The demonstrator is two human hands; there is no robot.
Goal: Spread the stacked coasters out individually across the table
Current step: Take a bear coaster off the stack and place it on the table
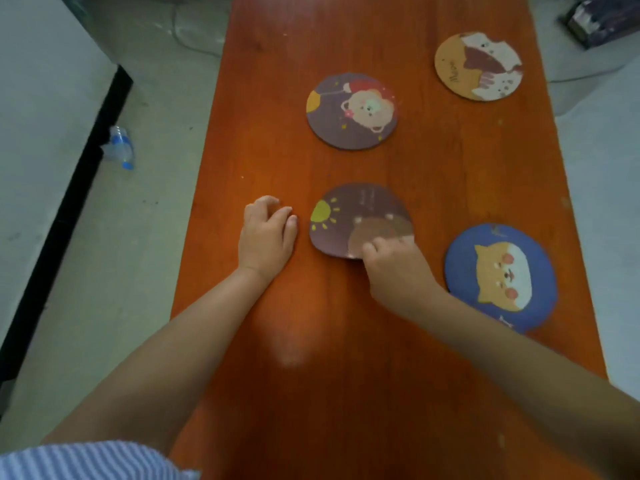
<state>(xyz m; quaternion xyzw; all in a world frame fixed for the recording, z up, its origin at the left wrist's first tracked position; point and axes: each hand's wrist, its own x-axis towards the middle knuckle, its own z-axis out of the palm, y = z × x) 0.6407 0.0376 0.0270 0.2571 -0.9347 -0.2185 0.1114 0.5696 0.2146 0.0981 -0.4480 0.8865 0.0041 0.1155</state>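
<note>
Four flat round printed coasters lay singly on the glossy orange wooden surface (pixel 277 375): a purple bear coaster (pixel 352 110), a tan cat coaster (pixel 478 65), a blue dog coaster (pixel 500 277) and a purple sun coaster (pixel 356 216) at centre. The right hand (pixel 394 268) pinched the sun coaster's near edge, fingers curled. The left hand (pixel 266 233) rested loosely curled on the surface beside it, holding nothing

I count four coasters (pixel 352 111) (pixel 478 66) (pixel 360 220) (pixel 500 277) on tabletop (pixel 311 375), two hands (pixel 267 237) (pixel 394 268), one bottle (pixel 119 147) on floor.
</note>
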